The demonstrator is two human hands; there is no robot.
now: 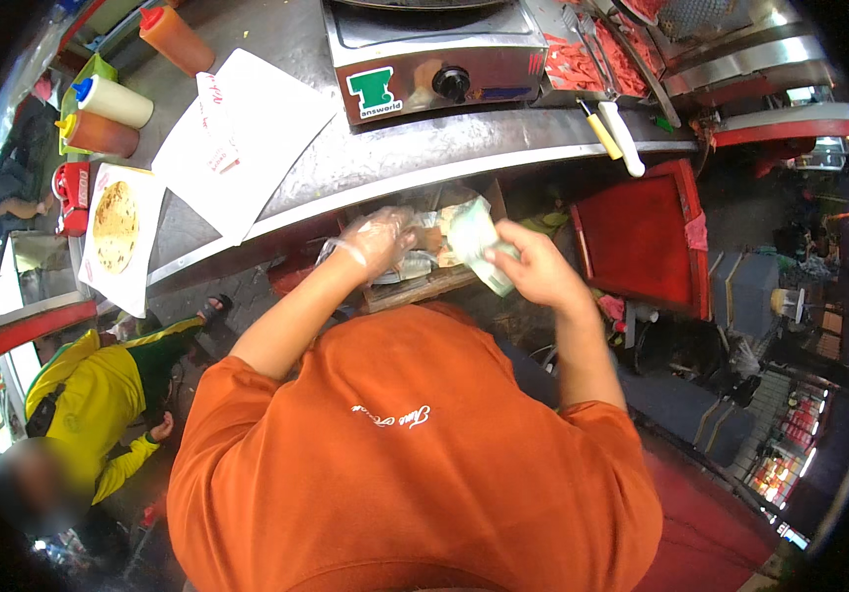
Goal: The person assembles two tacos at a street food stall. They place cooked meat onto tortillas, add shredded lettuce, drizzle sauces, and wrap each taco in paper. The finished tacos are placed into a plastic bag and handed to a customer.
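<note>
Greenish banknotes (476, 243) are pinched between the thumb and fingers of my bare right hand (541, 268), blurred a little by motion. They hang over an open wooden drawer (434, 287) below the counter's front edge. More paper notes (413, 264) lie inside the drawer. My left hand (381, 243) wears a clear plastic glove and is at the drawer's left side, its fingers curled. What those fingers hold, if anything, does not show clearly.
On the steel counter (385, 148) stand a burner stove (444, 69), white paper sheets (237, 148), a flatbread (115, 227) on paper and sauce bottles (176, 39). A white-handled utensil (622, 138) overhangs the edge. A red panel (637, 237) is at right; a person in yellow (99, 395) is at left.
</note>
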